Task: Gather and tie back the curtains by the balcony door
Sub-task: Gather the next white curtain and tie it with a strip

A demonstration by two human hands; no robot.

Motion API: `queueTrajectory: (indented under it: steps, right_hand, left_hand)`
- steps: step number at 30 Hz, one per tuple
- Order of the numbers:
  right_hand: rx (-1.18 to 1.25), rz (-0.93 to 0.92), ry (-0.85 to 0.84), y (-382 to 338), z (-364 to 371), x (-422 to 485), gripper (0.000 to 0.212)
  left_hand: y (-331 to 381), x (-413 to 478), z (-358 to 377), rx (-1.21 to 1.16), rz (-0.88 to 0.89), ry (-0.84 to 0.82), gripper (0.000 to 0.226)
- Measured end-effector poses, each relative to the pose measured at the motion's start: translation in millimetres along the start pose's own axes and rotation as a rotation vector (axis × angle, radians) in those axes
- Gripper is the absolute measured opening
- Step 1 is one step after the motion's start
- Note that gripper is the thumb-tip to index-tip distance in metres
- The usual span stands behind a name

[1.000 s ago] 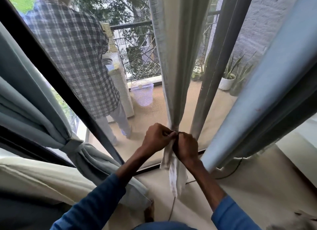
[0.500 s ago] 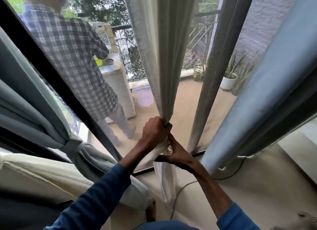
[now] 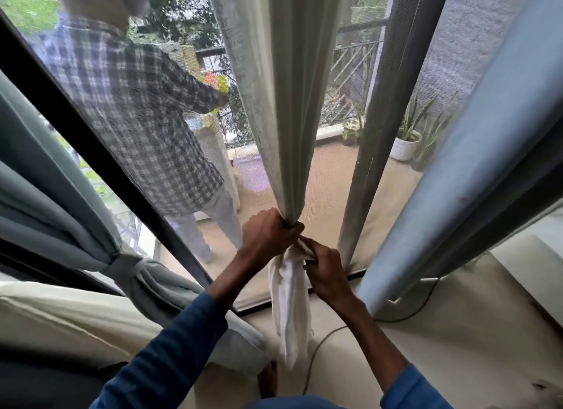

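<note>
A pale grey-white sheer curtain (image 3: 283, 103) hangs in the middle of the balcony door, gathered into a narrow bunch. My left hand (image 3: 268, 235) grips the bunch tightly from the left. Just below and to the right, my right hand (image 3: 326, 271) pinches a strip of the white fabric beside the bunch. The curtain's white tail (image 3: 289, 305) hangs loose below both hands. A blue-grey curtain (image 3: 45, 219) at the left is bound with a tieback (image 3: 125, 265). Another blue curtain (image 3: 475, 152) hangs straight at the right.
A person in a checked shirt (image 3: 134, 113) stands outside on the balcony behind the mesh screen. Dark door frames (image 3: 377, 140) flank the sheer curtain. Potted plants (image 3: 406, 140) stand on the balcony. A cream sofa (image 3: 61, 323) is at my left; a cable (image 3: 316, 347) lies on the floor.
The sheer curtain bunch has swung left towards the middle. My left hand now grips it higher, and my right hand has dropped below it and pulls a fabric strip. The person outside has shifted.
</note>
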State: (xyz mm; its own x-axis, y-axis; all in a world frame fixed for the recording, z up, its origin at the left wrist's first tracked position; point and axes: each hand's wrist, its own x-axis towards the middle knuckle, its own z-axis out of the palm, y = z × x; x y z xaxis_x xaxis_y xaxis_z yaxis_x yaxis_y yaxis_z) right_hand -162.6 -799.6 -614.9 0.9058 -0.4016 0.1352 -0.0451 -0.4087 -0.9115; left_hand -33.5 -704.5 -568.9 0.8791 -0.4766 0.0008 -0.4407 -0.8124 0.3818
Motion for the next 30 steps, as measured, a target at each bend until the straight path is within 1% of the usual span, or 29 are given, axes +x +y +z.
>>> queueTrajectory:
  steps: [2, 3, 5, 7, 9, 12, 13, 15, 17, 18, 20, 22, 23, 25, 27, 30]
  right_hand:
    - [0.021, 0.008, -0.022, 2.2, -1.4, -0.7, 0.065]
    - [0.041, 0.015, -0.032, 4.1, -1.1, -1.4, 0.066]
    - [0.108, 0.047, -0.054, 7.8, -1.8, -4.8, 0.067]
    - [0.192, 0.090, -0.046, 9.5, -5.2, -6.5, 0.066]
    - [0.296, 0.120, -0.003, 10.3, -10.1, -7.2, 0.063]
    - [0.361, 0.091, 0.109, 9.8, -20.4, -6.0, 0.064]
    - [0.368, 0.062, 0.135, 10.0, -22.5, -5.7, 0.061]
    - [0.436, 0.038, 0.171, 9.2, -25.5, -7.0, 0.055]
    - [0.544, 0.081, 0.188, 8.3, -26.0, -8.0, 0.049]
    - [0.603, 0.104, 0.183, 8.5, -25.8, -9.3, 0.047]
    - [0.726, 0.140, 0.155, 11.0, -27.2, -11.1, 0.044]
    - [0.825, 0.134, 0.090, 10.2, -30.3, -12.1, 0.038]
    - [0.839, 0.095, 0.055, 8.4, -31.7, -12.2, 0.034]
    - [0.722, 0.002, 0.042, 5.5, -30.1, -10.2, 0.037]
    - [0.593, -0.026, 0.099, 6.1, -24.2, -6.7, 0.042]
    - [0.609, 0.015, 0.152, 5.7, -22.3, -3.6, 0.029]
  left_hand:
    - [-2.9, 0.2, -2.0, 0.128, 0.013, 0.067, 0.054]
    - [-5.4, 1.4, -1.6, 0.125, 0.019, 0.094, 0.053]
    - [-15.6, 5.9, 2.5, -0.004, 0.061, 0.110, 0.044]
    - [-23.0, 8.0, 4.4, -0.209, 0.131, 0.050, 0.046]
    - [-27.5, 8.3, 5.7, -0.346, 0.191, 0.009, 0.048]
    - [-29.1, 9.9, 7.9, -0.462, 0.213, 0.029, 0.037]
    - [-29.6, 11.2, 8.8, -0.450, 0.209, 0.037, 0.038]
    - [-31.6, 14.6, 13.3, -0.445, 0.204, 0.016, 0.053]
    - [-33.8, 18.9, 19.8, -0.463, 0.189, -0.015, 0.072]
    - [-34.4, 21.0, 22.3, -0.470, 0.196, -0.023, 0.077]
    - [-33.0, 21.4, 22.7, -0.496, 0.227, -0.035, 0.081]
    - [-30.6, 20.2, 19.2, -0.532, 0.244, -0.048, 0.075]
    - [-29.7, 19.5, 17.6, -0.546, 0.241, -0.054, 0.068]
    - [-29.6, 19.0, 16.3, -0.546, 0.232, -0.043, 0.055]
    - [-30.6, 19.1, 15.9, -0.532, 0.236, -0.036, 0.054]
    - [-31.6, 20.2, 15.8, -0.544, 0.244, -0.052, 0.059]
